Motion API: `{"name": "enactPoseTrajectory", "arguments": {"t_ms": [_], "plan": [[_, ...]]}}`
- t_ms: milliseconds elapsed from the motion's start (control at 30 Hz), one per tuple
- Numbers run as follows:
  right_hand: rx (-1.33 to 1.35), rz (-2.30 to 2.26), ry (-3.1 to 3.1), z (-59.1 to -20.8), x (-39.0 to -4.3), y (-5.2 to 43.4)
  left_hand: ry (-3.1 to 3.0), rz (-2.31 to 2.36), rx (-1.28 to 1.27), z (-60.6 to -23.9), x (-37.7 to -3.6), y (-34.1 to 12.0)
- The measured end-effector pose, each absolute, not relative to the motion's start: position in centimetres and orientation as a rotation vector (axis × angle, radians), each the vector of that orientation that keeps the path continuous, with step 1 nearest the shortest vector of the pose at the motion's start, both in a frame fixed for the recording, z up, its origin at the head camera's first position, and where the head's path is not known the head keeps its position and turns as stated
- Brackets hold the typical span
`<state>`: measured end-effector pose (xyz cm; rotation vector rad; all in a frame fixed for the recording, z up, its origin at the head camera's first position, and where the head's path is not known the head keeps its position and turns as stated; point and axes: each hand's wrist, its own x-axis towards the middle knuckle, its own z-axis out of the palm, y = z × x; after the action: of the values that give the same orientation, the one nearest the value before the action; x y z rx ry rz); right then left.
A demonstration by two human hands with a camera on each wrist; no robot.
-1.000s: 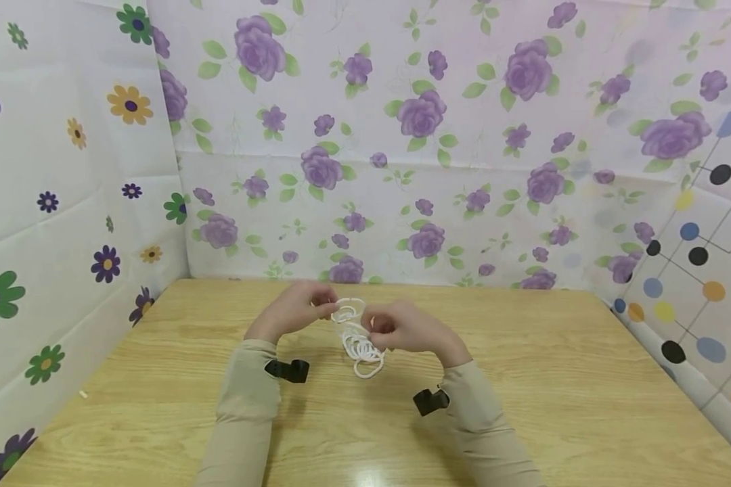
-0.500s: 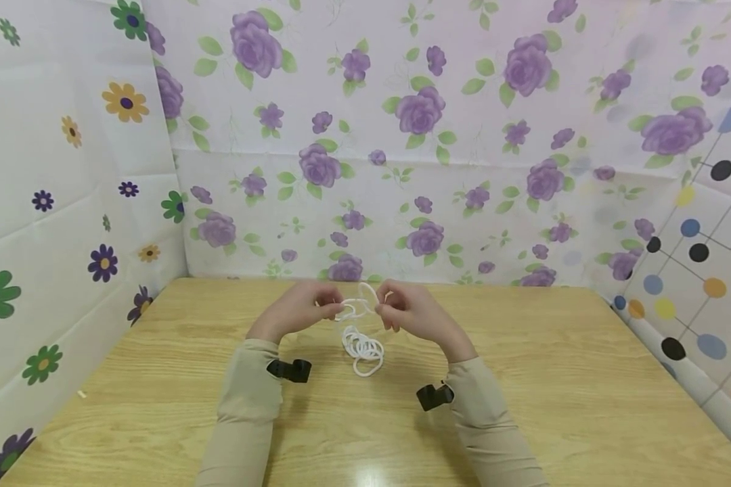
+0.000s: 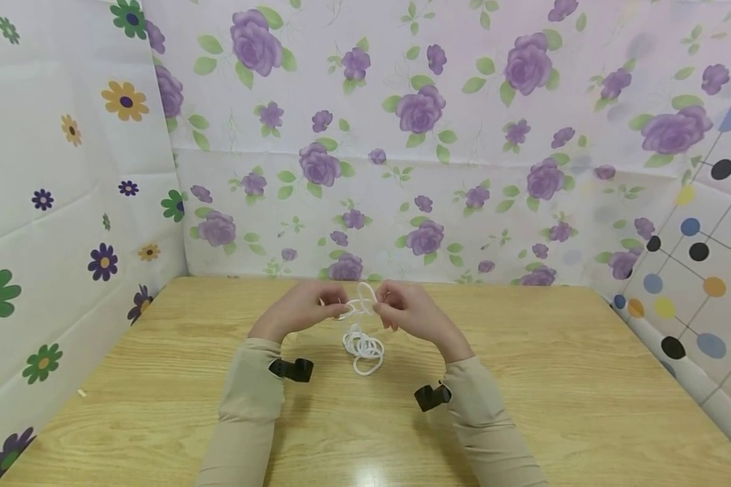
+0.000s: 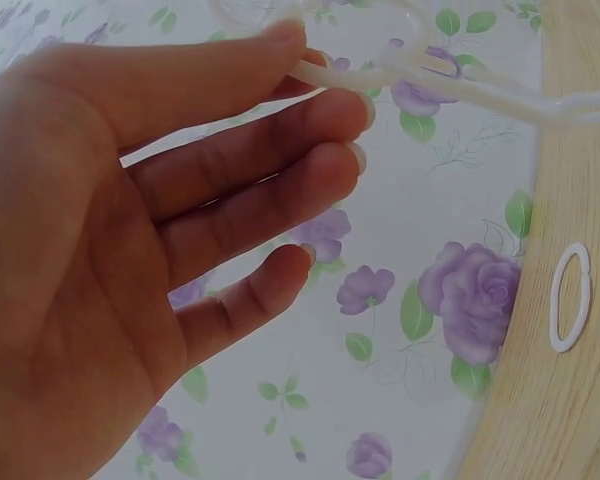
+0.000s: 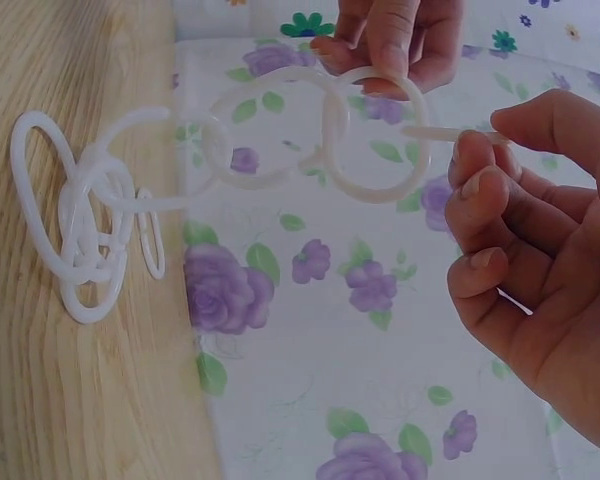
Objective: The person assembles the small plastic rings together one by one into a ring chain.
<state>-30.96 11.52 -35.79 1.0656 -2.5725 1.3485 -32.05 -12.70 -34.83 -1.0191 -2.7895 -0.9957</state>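
Between finger and thumb my left hand pinches a white plastic C-shaped link. That link joins a string of similar links running down to a heap of white links on the table. My right hand pinches another white link, seen nearly edge-on in the right wrist view, where it appears to cross the left-hand link; whether it is hooked through, I cannot tell. Both hands hover just beyond the heap, close together. The left wrist view shows the left hand's lower fingers loosely bent, holding nothing.
The wooden table reaches back to a purple-flowered cloth. Patterned cloths stand at left and right. A small white scrap lies near the table's left edge. Each sleeve carries a black wrist camera.
My right hand has lifted from the heap with a link and moved up and right, opposite the left hand. Over the last half second the two hands have drawn slightly closer.
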Motion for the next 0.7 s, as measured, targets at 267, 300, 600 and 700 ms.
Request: {"name": "enactPoseTrajectory", "arguments": {"t_ms": [267, 300, 600, 700], "plan": [[1.025, 1.377, -2.576, -35.8, -31.0, 11.4, -2.773, -0.98, -1.021, -34.7, -31.9, -12.6], [1.02, 1.383, -2.569, -35.8, -31.0, 11.3, -2.772, -0.972, -1.024, -34.7, -31.9, -12.5], [0.97, 1.469, -2.473, -36.7, -31.5, 10.6, -2.778, -1.021, -1.045, -34.4, -31.7, -12.4], [0.961, 1.549, -2.435, -36.9, -31.6, 10.4, -2.791, -1.042, -1.015, -34.2, -31.6, -12.4]]}}
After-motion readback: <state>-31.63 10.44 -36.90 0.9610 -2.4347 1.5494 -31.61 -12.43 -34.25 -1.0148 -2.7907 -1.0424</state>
